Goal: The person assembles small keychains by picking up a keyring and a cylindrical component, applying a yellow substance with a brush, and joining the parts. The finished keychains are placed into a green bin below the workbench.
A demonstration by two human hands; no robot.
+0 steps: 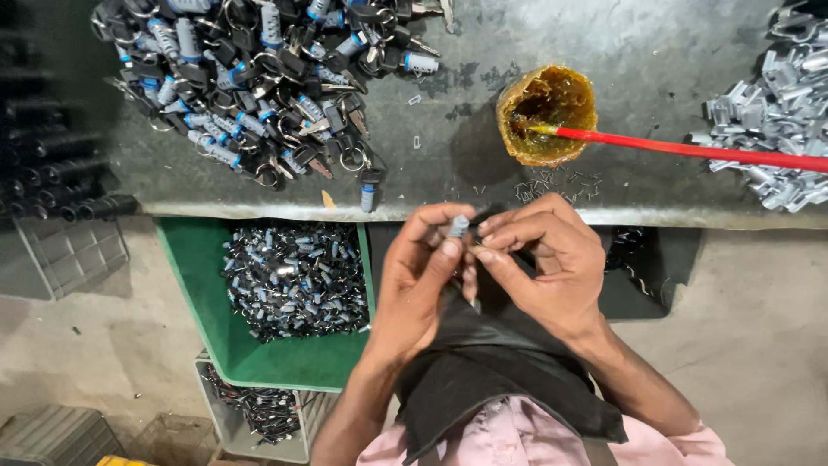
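My left hand pinches a small grey lock cylinder between thumb and fingers, just below the workbench edge. Close against it, my right hand pinches a tiny metal piece at the cylinder's side; the piece is too small to make out. Both hands hover over my lap, above dark cloth. On the bench, a large heap of lock cylinders with black-headed keys on rings lies at the upper left, and one loose cylinder with key lies near the edge.
An amber cup of grease with a red-handled brush stands on the grey bench. Shiny metal clips pile at the right. Small wire staples lie near the edge. Below, a green bin and a white crate hold cylinders.
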